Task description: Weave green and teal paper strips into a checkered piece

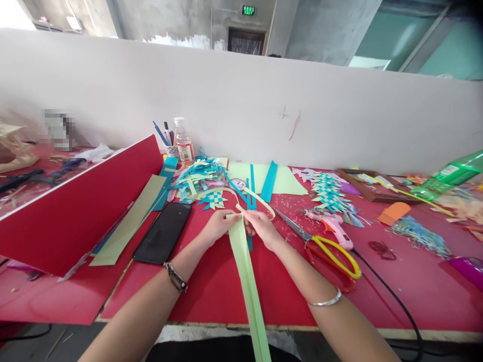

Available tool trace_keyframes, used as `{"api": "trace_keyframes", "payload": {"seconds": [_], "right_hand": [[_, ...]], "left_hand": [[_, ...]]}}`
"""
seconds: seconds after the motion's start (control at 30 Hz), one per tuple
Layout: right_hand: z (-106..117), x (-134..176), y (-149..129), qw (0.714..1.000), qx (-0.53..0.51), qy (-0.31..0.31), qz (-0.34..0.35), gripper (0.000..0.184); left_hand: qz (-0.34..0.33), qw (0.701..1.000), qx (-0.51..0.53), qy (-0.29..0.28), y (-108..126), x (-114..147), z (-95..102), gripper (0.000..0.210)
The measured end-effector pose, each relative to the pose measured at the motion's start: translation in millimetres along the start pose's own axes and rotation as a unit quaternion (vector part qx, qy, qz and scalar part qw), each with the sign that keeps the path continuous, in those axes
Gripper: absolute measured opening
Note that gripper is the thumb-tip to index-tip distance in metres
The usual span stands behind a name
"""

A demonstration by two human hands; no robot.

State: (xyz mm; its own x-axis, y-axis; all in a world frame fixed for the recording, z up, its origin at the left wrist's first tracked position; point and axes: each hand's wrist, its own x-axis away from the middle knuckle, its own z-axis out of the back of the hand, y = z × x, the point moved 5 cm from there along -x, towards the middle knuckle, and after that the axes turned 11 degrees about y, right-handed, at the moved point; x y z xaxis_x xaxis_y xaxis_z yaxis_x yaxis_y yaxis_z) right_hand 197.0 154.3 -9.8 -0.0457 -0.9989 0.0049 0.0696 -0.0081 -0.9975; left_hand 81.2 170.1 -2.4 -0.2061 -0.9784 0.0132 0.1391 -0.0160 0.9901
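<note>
Both hands pinch the far end of a long light-green paper strip (247, 281), which has a lengthwise crease and hangs over the table's front edge toward me. My left hand (219, 225) grips its left side, and my right hand (262, 227) closes on the same end from the right. Just beyond the fingers, a narrow pale strip curls (266, 203). A small blue-and-green woven paper piece (214, 199) lies past my left hand. Scissors with yellow and red handles (332, 251) rest right of my right hand, beside a pink glue gun (332, 223).
A black phone (163, 234) and green strips (130, 221) lie left, by a red upright board (86, 201). Behind are a pile of paper strips (198, 176), a plastic bottle (184, 143) and a pen cup (171, 150). A woven paper piece (328, 191) and green bottle (453, 173) lie right.
</note>
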Motion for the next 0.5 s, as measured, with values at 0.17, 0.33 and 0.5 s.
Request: {"api": "trace_keyframes", "payload": {"seconds": [0.17, 0.33, 0.5], "right_hand": [[4.6, -0.5, -1.6, 1.0, -0.007, 0.019, 0.005, 0.032], [5.0, -0.6, -1.2, 1.0, -0.018, 0.012, 0.0, 0.026], [2.8, 0.6, -0.5, 1.0, -0.027, 0.003, -0.011, 0.029]], "left_hand": [[0.003, 1.0, -0.003, -0.028, -2.5, 1.0, -5.1, 0.03], [0.026, 1.0, 0.009, -0.01, -2.1, 1.2, -3.9, 0.035], [0.047, 0.999, 0.021, 0.006, 1.3, 4.0, -3.3, 0.037]]}}
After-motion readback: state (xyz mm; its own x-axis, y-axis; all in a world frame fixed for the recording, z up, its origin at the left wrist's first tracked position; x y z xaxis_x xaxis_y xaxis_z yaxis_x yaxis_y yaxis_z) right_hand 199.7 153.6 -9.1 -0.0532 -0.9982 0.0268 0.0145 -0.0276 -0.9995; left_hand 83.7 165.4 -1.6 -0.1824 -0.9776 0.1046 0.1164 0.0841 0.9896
